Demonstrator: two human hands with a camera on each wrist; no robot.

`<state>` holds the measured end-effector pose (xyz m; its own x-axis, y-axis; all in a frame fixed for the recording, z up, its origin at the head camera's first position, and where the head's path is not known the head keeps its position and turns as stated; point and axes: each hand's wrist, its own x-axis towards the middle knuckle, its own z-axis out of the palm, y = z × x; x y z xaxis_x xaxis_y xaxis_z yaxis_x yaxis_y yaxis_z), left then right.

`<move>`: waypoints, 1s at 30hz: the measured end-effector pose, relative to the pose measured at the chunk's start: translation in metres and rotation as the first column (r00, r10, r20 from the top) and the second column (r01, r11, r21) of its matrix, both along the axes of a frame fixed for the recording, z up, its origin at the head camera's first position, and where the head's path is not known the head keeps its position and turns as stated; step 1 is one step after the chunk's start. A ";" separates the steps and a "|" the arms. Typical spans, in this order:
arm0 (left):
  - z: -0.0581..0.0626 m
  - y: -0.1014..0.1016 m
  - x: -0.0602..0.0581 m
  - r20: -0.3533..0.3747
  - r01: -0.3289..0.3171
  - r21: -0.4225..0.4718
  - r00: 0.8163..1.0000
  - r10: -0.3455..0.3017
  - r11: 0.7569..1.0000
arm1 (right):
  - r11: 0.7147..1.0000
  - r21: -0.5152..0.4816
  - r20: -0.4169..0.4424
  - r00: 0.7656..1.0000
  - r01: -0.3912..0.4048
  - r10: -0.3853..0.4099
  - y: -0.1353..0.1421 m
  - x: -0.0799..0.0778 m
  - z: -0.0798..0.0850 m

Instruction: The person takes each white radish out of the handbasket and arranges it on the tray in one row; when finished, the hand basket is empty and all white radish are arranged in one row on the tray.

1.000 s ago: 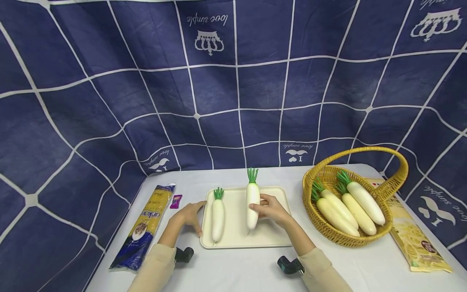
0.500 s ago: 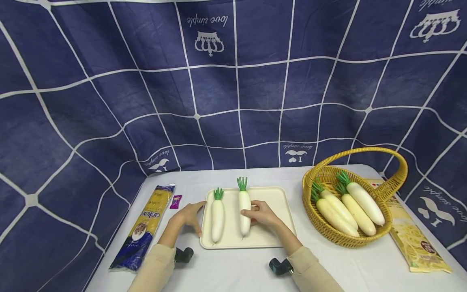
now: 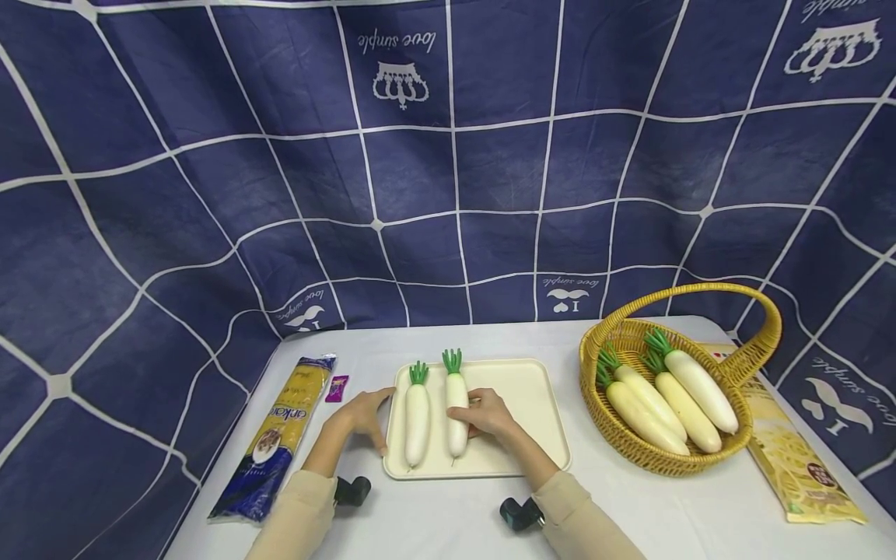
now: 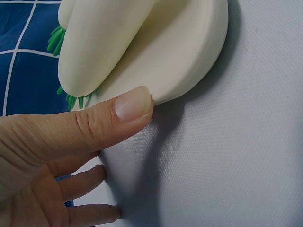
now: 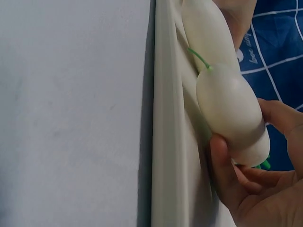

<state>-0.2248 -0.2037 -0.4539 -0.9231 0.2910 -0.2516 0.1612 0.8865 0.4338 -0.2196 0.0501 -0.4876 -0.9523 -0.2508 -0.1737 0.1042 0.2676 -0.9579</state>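
Note:
My right hand point(image 3: 486, 414) grips a white radish point(image 3: 457, 412) with green leaf stubs, thumb on one side and fingers on the other. That radish is low over the middle of a cream tray point(image 3: 514, 459), leaves pointing away from me. To its left a second white radish point(image 3: 417, 424) lies lengthwise in the tray. My left hand point(image 3: 364, 420) is at the tray's left edge, fingers spread and thumb at the near-left corner. In the left wrist view the thumb point(image 4: 132, 105) touches the tray rim point(image 4: 189, 85). The right wrist view shows the held radish point(image 5: 232, 104) between thumb and fingers.
A wicker basket point(image 3: 630, 447) with a tall handle stands at the right, holding several radishes point(image 3: 700, 389). A yellow noodle packet point(image 3: 805, 467) lies partly behind it. On the left are a blue and gold pasta bag point(image 3: 276, 435) and a small purple packet point(image 3: 337, 388).
My right hand has carried the radish left and down over the tray, closer to the other radish. The left hand has stayed at the tray's left edge.

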 end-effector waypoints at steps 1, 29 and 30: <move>0.000 0.000 0.000 0.000 -0.001 0.000 1.000 0.001 1.000 | 1.000 0.020 -0.003 1.000 0.009 -0.009 -0.002 0.000 0.000; -0.003 -0.001 -0.001 -0.003 0.006 0.003 1.000 -0.006 1.000 | 0.986 0.166 0.036 0.999 -0.019 0.013 -0.010 0.011 0.010; -0.002 -0.001 -0.001 -0.002 0.004 0.003 1.000 -0.004 1.000 | 0.987 0.162 0.039 0.999 -0.021 0.015 -0.010 0.011 0.010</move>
